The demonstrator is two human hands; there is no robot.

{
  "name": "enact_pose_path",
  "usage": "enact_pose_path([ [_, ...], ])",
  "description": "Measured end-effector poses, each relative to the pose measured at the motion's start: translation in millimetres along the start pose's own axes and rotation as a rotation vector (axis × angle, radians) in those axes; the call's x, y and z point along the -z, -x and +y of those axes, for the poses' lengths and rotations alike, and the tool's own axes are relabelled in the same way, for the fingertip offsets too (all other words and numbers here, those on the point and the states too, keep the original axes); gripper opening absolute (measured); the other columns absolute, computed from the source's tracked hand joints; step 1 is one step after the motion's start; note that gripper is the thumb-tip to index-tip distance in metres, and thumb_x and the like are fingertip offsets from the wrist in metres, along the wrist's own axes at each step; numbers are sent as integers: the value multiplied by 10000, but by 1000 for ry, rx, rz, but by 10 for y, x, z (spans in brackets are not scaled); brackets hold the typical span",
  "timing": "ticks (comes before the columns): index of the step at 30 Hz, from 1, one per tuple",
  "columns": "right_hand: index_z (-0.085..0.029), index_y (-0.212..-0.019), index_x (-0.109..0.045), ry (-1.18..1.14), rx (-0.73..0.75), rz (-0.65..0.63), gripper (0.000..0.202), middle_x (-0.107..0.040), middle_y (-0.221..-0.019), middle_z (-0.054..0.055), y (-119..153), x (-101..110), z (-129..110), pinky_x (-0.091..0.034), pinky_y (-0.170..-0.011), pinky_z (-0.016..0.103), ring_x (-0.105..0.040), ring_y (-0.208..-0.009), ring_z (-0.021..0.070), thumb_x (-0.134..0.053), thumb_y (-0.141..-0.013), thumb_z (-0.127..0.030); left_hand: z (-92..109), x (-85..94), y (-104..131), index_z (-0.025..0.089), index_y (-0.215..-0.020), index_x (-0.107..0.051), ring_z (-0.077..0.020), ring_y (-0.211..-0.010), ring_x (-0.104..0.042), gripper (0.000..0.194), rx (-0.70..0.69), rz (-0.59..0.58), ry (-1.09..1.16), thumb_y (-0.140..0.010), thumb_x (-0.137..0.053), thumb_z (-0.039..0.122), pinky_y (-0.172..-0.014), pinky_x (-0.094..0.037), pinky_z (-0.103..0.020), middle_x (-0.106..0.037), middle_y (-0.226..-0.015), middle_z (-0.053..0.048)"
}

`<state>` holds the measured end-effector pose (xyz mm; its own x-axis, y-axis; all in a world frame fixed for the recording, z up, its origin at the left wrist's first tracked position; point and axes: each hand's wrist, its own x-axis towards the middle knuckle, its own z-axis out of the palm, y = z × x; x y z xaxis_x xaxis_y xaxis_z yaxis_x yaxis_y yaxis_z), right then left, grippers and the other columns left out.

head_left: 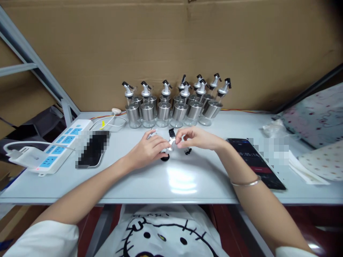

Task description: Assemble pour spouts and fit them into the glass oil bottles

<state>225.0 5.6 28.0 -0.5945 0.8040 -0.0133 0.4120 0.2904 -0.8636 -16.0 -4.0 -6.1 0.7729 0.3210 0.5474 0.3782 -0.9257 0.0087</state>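
My left hand [150, 150] is low over the tabletop, its thumb and fingertips closed about a silver pour spout [172, 145] with a black flip cap [172, 133]. A round black part [164, 157] shows under the left thumb; whether it joins the spout is unclear. On the spout's right side is my right hand [194, 138], fingers curled and fingertips close together; what lies between them is hidden. Below the right fingers is a small black piece [188, 151]. A bit of something clear [152, 134] peeks out beyond my left fingers.
Several glass-and-steel oil bottles [163, 113] with spouts stand along the cardboard backing [166, 43]. At left are a power strip [63, 146] and a phone [93, 150]. A larger phone [257, 164] lies by my right forearm, with plastic and patterned cloth [321, 160] farther right.
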Motion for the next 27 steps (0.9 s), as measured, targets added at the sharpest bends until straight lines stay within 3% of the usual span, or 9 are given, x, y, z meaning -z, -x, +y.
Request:
enact_pose_path([
  [5,-201,-810,-734,402,-112,-80,191,-655,-905,39,92,160,144,-480,-767,310,-606,-843,194,-726,-619,-205,-24,20,-1,192,-1047,-566,-165,-897,-639,191,-8,32,17,-954,-491,341,-1045,-306,-410,-704,-961,-49],
  [10,-208,-743,-744,404,-183,-130,161,-672,-810,21,79,132,193,-480,-716,300,-599,-771,188,-702,-609,-128,-10,40,-11,182,-1026,-562,-162,-859,-641,162,-50,48,-6,-938,-527,313,-1039,-298,-402,-708,-930,-41],
  [16,-181,-739,-727,301,-199,-142,100,-682,-752,15,56,118,156,-455,-681,289,-577,-695,154,-686,-648,-168,-13,50,-8,173,-1017,-556,-166,-852,-643,161,-49,60,-8,-931,-541,308,-1030,-305,-404,-708,-919,-45],
  [23,-161,-757,-655,-254,-75,37,142,-697,-751,18,41,46,10,-455,-651,278,-608,-676,129,-722,-670,-251,-2,57,-12,168,-1066,-542,-165,-846,-638,200,-46,97,31,-937,-535,321,-970,-358,-369,-708,-929,-47],
  [27,-159,-868,-704,-398,27,148,193,-698,-740,20,6,-43,-8,-431,-638,269,-566,-640,101,-719,-730,-293,7,60,-12,168,-1062,-532,-167,-851,-635,190,-43,134,18,-948,-517,320,-867,-393,-327,-705,-932,-48],
])
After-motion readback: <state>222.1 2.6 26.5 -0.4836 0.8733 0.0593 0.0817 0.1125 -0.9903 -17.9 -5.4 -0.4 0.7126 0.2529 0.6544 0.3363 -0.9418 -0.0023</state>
